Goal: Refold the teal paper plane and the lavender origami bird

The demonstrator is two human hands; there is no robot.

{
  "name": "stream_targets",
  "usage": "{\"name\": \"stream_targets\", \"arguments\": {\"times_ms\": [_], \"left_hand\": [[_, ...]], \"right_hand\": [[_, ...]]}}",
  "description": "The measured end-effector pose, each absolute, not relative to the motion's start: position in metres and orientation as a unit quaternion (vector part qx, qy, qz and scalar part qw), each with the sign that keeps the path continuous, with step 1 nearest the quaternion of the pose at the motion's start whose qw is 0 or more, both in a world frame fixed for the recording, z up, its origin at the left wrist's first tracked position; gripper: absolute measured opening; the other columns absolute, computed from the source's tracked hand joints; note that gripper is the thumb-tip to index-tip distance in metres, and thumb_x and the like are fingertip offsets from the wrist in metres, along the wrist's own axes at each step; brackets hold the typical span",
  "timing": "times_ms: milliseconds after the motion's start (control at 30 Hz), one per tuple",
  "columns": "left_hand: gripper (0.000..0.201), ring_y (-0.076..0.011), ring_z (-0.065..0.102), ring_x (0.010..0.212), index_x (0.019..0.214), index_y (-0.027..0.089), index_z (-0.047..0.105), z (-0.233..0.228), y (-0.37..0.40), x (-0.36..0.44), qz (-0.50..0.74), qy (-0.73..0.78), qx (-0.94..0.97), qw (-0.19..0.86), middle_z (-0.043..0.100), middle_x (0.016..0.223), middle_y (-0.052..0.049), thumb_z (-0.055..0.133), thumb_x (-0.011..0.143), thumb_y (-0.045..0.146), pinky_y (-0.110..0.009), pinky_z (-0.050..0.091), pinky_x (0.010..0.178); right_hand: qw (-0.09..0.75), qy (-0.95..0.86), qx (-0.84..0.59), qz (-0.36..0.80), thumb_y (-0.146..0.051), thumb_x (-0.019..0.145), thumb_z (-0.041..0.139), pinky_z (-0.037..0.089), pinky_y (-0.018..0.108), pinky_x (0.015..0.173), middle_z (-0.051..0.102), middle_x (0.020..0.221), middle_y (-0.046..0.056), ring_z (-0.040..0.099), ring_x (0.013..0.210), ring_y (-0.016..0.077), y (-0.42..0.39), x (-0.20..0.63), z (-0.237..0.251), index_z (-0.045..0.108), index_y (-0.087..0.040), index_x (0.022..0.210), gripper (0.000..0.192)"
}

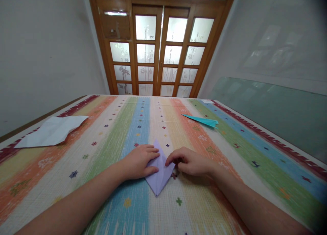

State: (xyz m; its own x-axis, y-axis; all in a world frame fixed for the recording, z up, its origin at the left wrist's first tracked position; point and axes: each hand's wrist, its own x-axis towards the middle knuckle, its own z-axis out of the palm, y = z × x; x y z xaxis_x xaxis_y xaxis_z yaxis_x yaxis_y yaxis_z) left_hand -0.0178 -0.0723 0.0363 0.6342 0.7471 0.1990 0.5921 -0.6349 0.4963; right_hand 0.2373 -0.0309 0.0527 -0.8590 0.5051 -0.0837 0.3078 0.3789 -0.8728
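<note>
A purple sheet of paper, folded into a kite-like diamond, lies on the striped tablecloth straight in front of me. My left hand rests on its left side, fingers stretched out and flat over the paper. At the right corner, my right hand has its fingers curled, with thumb and index finger close around the paper's edge. The fingertips cover part of that corner, so the exact grip is partly hidden.
A teal folded paper plane lies farther back on the right. A creased white sheet is at the left. The striped tablecloth covers the table, with walls on both sides and a wooden glazed door beyond.
</note>
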Motion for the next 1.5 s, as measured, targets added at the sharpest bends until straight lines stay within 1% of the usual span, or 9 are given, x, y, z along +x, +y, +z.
{"name": "stream_targets", "arguments": {"times_ms": [133,233,500,767,833,1033,1200,1333,1500], "left_hand": [[0.067,-0.0331,0.045,0.132,0.136,0.022,0.055,0.037,-0.074,-0.019,0.183,0.383,0.884,0.195,0.054,0.139,-0.013,0.071,0.076,0.05,-0.047,0.026,0.113],[0.077,-0.0341,0.042,0.134,0.139,0.021,0.051,0.037,-0.075,-0.019,0.157,0.389,0.891,0.175,0.051,0.142,-0.014,0.07,0.074,0.058,-0.047,0.024,0.113],[0.107,-0.0354,0.023,0.144,0.151,0.014,0.028,0.036,-0.083,-0.015,0.057,0.409,0.9,0.141,0.027,0.157,-0.017,0.06,0.07,0.075,-0.051,0.016,0.117],[0.07,-0.0213,0.027,0.144,0.152,0.015,0.02,0.026,-0.077,-0.016,0.113,0.438,0.876,0.167,0.029,0.157,-0.011,0.046,0.09,0.03,-0.04,0.019,0.119],[0.064,-0.0197,0.029,0.143,0.152,0.016,0.023,0.028,-0.076,-0.016,0.126,0.439,0.872,0.177,0.031,0.156,-0.01,0.042,0.092,0.03,-0.039,0.02,0.119],[0.095,-0.0313,0.028,0.143,0.152,0.018,0.023,0.032,-0.082,-0.013,0.104,0.43,0.881,0.166,0.031,0.156,-0.014,0.064,0.077,0.06,-0.049,0.019,0.118],[0.115,-0.035,0.015,0.147,0.155,0.014,0.013,0.034,-0.084,-0.012,0.063,0.431,0.884,0.172,0.013,0.16,-0.019,0.065,0.069,0.07,-0.051,0.014,0.118],[0.122,-0.0367,0.005,0.148,0.155,0.014,0.006,0.037,-0.085,-0.012,0.049,0.418,0.889,0.178,0.002,0.16,-0.02,0.065,0.067,0.074,-0.055,0.009,0.118],[0.123,-0.0372,0.004,0.148,0.156,0.015,0.007,0.038,-0.086,-0.012,0.041,0.403,0.898,0.172,0.001,0.16,-0.02,0.065,0.066,0.075,-0.056,0.008,0.117]], "right_hand": [[0.112,-0.821,-0.242,0.505,-0.008,0.077,0.046,0.054,0.028,0.066,0.072,0.08,0.002,0.068,0.068,0.0158,-0.032,0.235,0.053,0.07,-0.021,0.108,0.041],[0.169,-0.849,-0.256,0.429,-0.02,0.085,0.054,0.05,0.027,0.064,0.071,0.08,0.003,0.065,0.068,0.0154,-0.033,0.231,0.053,0.071,-0.021,0.105,0.026],[0.201,-0.908,-0.239,0.279,-0.028,0.09,0.062,0.045,0.029,0.076,0.065,0.086,0.004,0.058,0.081,0.0158,-0.032,0.221,0.039,0.069,-0.019,0.094,0.012],[0.211,-0.915,-0.297,0.177,-0.028,0.088,0.066,0.042,0.033,0.081,0.062,0.091,0.004,0.055,0.091,0.0195,-0.036,0.211,0.028,0.066,-0.02,0.086,0.009],[0.21,-0.915,-0.301,0.169,-0.027,0.087,0.066,0.042,0.034,0.084,0.063,0.094,0.005,0.055,0.094,0.0203,-0.036,0.212,0.028,0.066,-0.02,0.085,0.007],[0.212,-0.915,-0.298,0.17,-0.026,0.087,0.066,0.042,0.037,0.089,0.063,0.102,0.006,0.055,0.099,0.0212,-0.036,0.211,0.026,0.066,-0.021,0.086,0.005],[0.221,-0.914,-0.299,0.162,-0.025,0.088,0.065,0.042,0.038,0.091,0.064,0.105,0.006,0.056,0.102,0.0215,-0.034,0.212,0.026,0.066,-0.021,0.088,0.004],[0.226,-0.914,-0.303,0.146,-0.026,0.087,0.067,0.042,0.039,0.091,0.065,0.104,0.005,0.056,0.101,0.0218,-0.031,0.213,0.025,0.066,-0.021,0.087,0.005],[0.229,-0.913,-0.313,0.13,-0.027,0.087,0.067,0.041,0.042,0.095,0.065,0.109,0.006,0.055,0.108,0.024,-0.028,0.214,0.021,0.065,-0.021,0.087,0.006]]}}
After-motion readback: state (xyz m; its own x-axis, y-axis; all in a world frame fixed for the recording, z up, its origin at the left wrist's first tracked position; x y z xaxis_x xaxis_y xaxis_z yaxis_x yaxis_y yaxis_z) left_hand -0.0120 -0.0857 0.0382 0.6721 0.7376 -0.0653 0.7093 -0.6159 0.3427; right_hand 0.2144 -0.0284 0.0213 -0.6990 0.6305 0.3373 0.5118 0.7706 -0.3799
